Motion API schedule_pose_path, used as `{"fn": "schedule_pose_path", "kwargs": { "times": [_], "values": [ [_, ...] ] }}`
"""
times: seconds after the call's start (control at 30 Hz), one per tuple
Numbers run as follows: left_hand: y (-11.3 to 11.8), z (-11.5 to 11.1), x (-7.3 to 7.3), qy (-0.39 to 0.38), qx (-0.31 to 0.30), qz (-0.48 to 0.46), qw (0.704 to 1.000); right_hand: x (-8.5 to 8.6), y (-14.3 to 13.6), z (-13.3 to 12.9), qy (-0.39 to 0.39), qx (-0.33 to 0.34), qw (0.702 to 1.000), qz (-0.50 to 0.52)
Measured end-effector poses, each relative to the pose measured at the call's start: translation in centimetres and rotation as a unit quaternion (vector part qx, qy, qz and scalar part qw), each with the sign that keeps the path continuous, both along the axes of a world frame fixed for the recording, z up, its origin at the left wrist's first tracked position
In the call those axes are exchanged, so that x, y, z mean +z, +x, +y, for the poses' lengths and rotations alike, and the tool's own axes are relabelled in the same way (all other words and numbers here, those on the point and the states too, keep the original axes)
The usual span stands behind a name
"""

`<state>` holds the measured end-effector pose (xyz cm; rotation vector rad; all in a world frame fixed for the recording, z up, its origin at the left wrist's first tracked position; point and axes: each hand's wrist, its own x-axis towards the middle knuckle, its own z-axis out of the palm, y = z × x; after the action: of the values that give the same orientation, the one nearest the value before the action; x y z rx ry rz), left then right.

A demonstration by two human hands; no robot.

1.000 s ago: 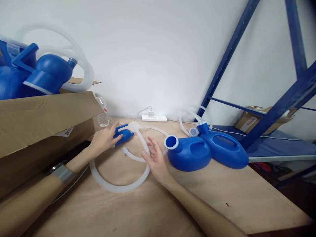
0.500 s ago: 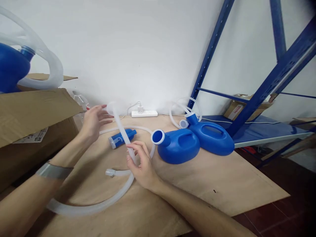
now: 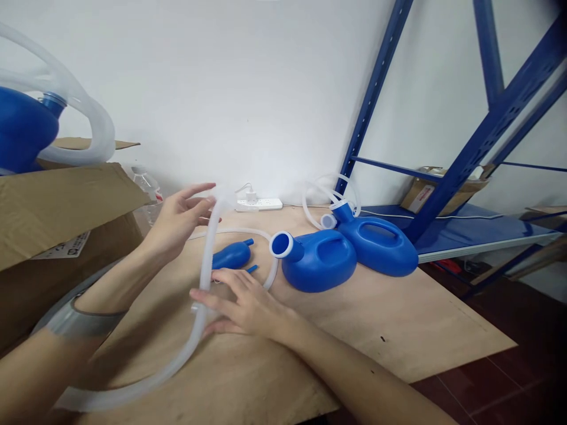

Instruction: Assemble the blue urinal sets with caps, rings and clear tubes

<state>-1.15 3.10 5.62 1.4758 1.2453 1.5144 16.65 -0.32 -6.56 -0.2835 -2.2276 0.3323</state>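
One translucent white flexible plastic hose runs beneath the right hand, thumb and fingers clamped on it, and curves away toward eight o'clock. At eleven, the left hand has fingers apart at its blurred upper end; I cannot tell whether they grip. One small blue plastic bottle lies at twelve; two large blue plastic jugs sit at two.

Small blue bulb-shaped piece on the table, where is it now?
In the head view, the small blue piece lies left of centre on the wooden table, just beyond the right hand and immediately right of the pale tube.
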Motion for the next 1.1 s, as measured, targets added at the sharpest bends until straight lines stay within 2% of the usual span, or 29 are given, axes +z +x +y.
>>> {"fn": "schedule_pose_path", "kwargs": {
  "times": [0.1,0.2,0.27,0.4,0.5,0.67,0.77,0.9,1.0,1.1],
  "values": [
    [0.1,0.0,-0.7,0.003,-0.015,0.021,1.000,1.7,1.0,-0.1,0.051,0.016,0.996,-0.065],
    [0.5,-0.3,-2.0,-0.012,-0.006,-0.023,1.000,3.4,3.0,-0.2,0.124,-0.024,0.987,-0.104],
    [1.0,-0.5,-2.9,-0.034,-0.012,-0.048,0.998,4.4,5.1,0.0,0.155,-0.059,0.983,-0.081],
    [2.1,-0.8,-4.1,-0.085,-0.082,-0.098,0.988,6.5,10.1,1.9,0.132,-0.167,0.977,-0.008],
    [3.1,-1.0,-4.1,-0.112,-0.104,-0.143,0.978,7.4,13.1,4.0,0.056,-0.222,0.973,0.024],
    [5.4,-1.7,-3.7,-0.159,-0.117,-0.183,0.963,6.8,14.3,6.0,-0.185,-0.169,0.968,0.028],
    [6.5,-2.1,-3.6,-0.178,-0.138,-0.136,0.965,6.4,13.9,6.1,-0.258,-0.125,0.955,0.068],
    [6.5,-1.9,-3.6,-0.180,-0.130,-0.130,0.966,6.4,13.7,5.8,-0.236,-0.133,0.962,0.034],
    [6.0,-1.5,-3.4,-0.166,-0.102,-0.155,0.969,6.3,13.4,5.7,-0.186,-0.196,0.963,-0.009],
    [5.6,-1.8,-3.0,-0.143,-0.116,-0.149,0.972,6.0,12.9,5.5,-0.158,-0.238,0.958,-0.038]
  ]
}}
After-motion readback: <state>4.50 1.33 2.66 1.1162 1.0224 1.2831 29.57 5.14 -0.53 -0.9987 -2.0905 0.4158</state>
